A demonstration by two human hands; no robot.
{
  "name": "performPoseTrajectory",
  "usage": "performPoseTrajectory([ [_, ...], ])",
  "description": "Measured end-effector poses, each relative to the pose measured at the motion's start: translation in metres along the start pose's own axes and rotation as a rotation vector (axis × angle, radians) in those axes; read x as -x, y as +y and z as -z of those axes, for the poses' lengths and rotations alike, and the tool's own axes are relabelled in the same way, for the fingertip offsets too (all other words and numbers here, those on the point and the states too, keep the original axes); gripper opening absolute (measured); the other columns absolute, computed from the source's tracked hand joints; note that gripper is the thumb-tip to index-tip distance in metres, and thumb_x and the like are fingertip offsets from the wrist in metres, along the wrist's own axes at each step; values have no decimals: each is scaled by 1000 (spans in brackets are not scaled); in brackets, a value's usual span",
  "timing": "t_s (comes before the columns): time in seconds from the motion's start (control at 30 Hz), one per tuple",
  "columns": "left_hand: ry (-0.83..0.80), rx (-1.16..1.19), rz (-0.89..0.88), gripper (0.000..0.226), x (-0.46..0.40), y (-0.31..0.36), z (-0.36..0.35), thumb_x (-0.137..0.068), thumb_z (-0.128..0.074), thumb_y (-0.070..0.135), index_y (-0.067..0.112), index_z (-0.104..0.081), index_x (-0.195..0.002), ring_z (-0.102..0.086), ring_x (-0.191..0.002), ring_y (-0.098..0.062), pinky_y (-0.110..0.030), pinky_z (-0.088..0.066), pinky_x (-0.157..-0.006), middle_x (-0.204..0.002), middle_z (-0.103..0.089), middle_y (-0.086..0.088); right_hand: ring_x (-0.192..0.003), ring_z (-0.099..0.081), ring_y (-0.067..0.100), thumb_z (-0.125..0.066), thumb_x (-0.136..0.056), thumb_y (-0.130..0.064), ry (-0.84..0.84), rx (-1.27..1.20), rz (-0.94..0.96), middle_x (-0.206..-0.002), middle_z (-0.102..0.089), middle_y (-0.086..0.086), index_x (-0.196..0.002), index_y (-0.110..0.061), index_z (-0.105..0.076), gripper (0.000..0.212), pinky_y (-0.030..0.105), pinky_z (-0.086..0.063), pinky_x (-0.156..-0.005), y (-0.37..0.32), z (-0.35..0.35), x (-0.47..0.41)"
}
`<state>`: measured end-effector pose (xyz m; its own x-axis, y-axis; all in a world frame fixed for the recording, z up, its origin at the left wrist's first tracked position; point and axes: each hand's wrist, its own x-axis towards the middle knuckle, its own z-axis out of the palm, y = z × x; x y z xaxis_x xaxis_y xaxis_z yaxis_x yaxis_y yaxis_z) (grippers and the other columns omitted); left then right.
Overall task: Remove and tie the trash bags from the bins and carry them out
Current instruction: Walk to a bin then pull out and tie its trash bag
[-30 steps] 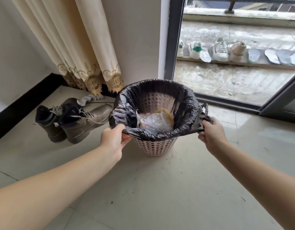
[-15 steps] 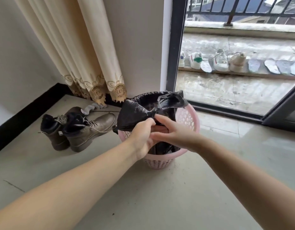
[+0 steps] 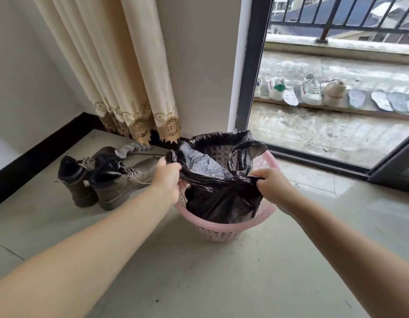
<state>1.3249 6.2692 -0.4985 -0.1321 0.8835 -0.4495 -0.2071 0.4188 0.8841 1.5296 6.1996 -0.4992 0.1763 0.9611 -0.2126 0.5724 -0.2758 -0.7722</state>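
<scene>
You are tying black bag (image 3: pixel 222 196) inside pink bin (image 3: pixel 224 228): left hand (image 3: pixel 168 177), right hand (image 3: pixel 271 183) each gripping bag ear above bin. Next: cross ears, cinch knot.

A black plastic trash bag (image 3: pixel 218 196) sits in a pink perforated bin (image 3: pixel 222 228) at the middle of the frame, low on the tiled floor. Its crumpled top is pulled off the near rim and stretched sideways; the far edge stands loose.
</scene>
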Motion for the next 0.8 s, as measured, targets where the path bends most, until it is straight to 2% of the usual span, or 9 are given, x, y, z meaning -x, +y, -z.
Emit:
performPoseTrajectory([
  [0.07, -95, -457, -332, 40, 16, -3, -6, -92, -35, -2, 16, -58, -120, -62, -73, -19, -29, -54, -70, -97, -65, -6, -58, -42, 16, -38, -78, 9, 11, -71, 10, -58, -53, 8, -66, -12, -63, 34, 15, -32, -49, -7, -3, 0],
  [0.13, -236, -751, -503, 36, 37, -8, -14, -95, -39, 5, 15, -60, -121, -57, -74, -14, -20, -45, -66, -97, -65, -1, -77, -51, 17, -52, -81, -5, -124, -112, 67, -86, -63, 13, -91, -18, -65, 21, 21, -42, -70, -17, -9, 3],
  [0.2, -371, -712, -416, 30, 49, -12, -20, -96, -43, 11, 13, -63, -118, -58, -90, -14, -23, -45, -76, -99, -65, 1, -99, -52, 10, -63, -85, -20, -308, -85, 100, -110, -55, -4, -120, -26, -51, 37, 27, -42, -90, -28, -10, 11],
  [0.27, -475, -417, -129, 26, 52, -6, -23, -96, -44, 16, 8, -67, -104, -62, -95, -20, -32, -49, -84, -98, -69, -6, -100, -52, 6, -68, -84, -28, -347, -28, 144, -109, -49, -14, -131, -28, -36, 57, 23, -42, -91, -35, -14, 15],
  [0.33, -589, -207, 107, 30, 47, 1, -22, -97, -41, 22, 9, -67, -88, -61, -86, -18, -32, -48, -83, -87, -67, -5, -96, -52, 8, -69, -82, -23, -208, 84, 226, -106, -49, -9, -130, -21, -34, 59, 15, -42, -85, -33, -23, 14],
  [0.43, -681, -332, 168, 37, 41, 2, -22, -97, -37, 29, 15, -62, -73, -56, -84, -16, -30, -45, -81, -83, -61, -1, -85, -48, 15, -58, -84, -2, 13, 186, 303, -98, -51, -1, -121, -11, -45, 41, 7, -37, -63, -26, -30, 8],
  [0.6, -323, -587, 2, 39, 12, -8, -33, -91, -51, 44, 12, -58, -111, -53, -114, -21, -38, -46, -98, -125, -57, -7, -91, -54, 17, -42, -79, 12, -50, 226, 276, -95, -62, 1, -97, -8, -68, 38, 17, -35, -74, -18, -16, 3],
  [0.7, -348, -506, 88, 93, -1, -10, -56, -74, -67, 59, 14, -27, -146, -40, -133, -25, -40, -35, -110, -147, -40, -4, -90, -53, 15, -40, -79, 13, -109, 255, 295, -97, -62, 0, -92, -10, -69, 39, 10, -40, -71, -16, -13, 8],
  [0.8, -362, -749, 9, 101, -11, -11, -96, -80, -70, 40, 16, -4, -152, -34, -136, -30, -41, -32, -112, -150, -33, -9, -89, -50, 14, -40, -80, 12, -97, 287, 326, -95, -55, -6, -92, -12, -69, 39, 15, -37, -71, -15, -12, 12],
])
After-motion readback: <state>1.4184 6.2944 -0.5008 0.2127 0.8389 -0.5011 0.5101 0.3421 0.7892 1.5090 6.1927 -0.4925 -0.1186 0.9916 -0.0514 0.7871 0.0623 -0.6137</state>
